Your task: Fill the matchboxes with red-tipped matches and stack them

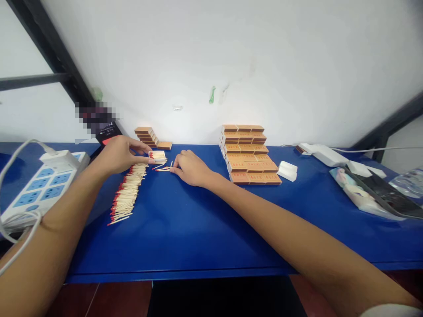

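Note:
A small white matchbox tray [161, 161] filled with red-tipped matches is gripped at its left end between the thumb and fingers of my left hand [121, 153]. Just right of it, my right hand [190, 168] pinches a matchstick [171, 164] between thumb and forefinger. Several loose matches [161, 168] lie on the blue table below the tray, close to my right fingertips. A long row of matches [125, 193], heads mostly to the left, spreads out under and in front of my left hand.
Stepped stacks of orange matchboxes [249, 163] stand right of centre, with a smaller stack [144, 131] at the back left. A white tray-like piece [288, 171] lies beside the large stacks. A power strip [46, 180] sits left; an opened packet [358, 193] lies right.

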The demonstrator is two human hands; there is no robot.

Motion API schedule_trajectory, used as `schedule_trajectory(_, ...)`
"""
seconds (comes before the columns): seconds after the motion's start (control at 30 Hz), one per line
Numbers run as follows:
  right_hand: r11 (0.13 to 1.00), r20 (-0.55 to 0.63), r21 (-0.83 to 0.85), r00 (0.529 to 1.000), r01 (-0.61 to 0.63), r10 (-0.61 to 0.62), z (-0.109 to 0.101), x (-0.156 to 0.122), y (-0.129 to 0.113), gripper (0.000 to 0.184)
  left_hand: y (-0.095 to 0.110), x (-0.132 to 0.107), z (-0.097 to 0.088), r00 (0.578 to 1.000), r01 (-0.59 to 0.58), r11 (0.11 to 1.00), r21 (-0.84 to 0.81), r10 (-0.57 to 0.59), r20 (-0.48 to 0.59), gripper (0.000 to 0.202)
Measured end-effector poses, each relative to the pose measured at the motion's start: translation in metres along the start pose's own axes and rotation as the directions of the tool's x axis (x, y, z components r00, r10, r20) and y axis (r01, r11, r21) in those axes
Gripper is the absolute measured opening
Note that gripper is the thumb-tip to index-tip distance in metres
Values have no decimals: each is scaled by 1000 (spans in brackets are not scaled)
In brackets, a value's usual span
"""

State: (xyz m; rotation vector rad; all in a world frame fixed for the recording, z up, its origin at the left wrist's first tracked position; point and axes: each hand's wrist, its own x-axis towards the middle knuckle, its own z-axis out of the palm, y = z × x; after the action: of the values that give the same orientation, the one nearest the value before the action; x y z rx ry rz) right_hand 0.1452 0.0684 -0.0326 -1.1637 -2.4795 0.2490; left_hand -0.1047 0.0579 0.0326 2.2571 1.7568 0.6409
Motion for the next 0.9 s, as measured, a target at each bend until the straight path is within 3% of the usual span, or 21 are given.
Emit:
schedule_trajectory(0.27, 999, 75, -31, 997, -8, 10, -11, -1, -3, 23, 0, 1, 0, 1000, -5, 1000, 12, 5, 11, 51)
schedule_trajectory(0.47, 980, 59, 198, 998, 18, -30, -27, 4, 7, 20, -1, 2, 3, 998, 7, 1000, -13, -6, 69, 55)
schedule_trajectory(0.7, 901, -1, 433, 1000, -7, 9, -20, 8, 11, 16, 10, 0, 9, 985, -17, 993, -121, 38, 169, 60)
schedule_trajectory(0.9, 930, -120, 360, 992, 69, -27, -15, 7, 10, 11, 14, 0, 14, 973, -65, 982, -175, 101, 206, 57)
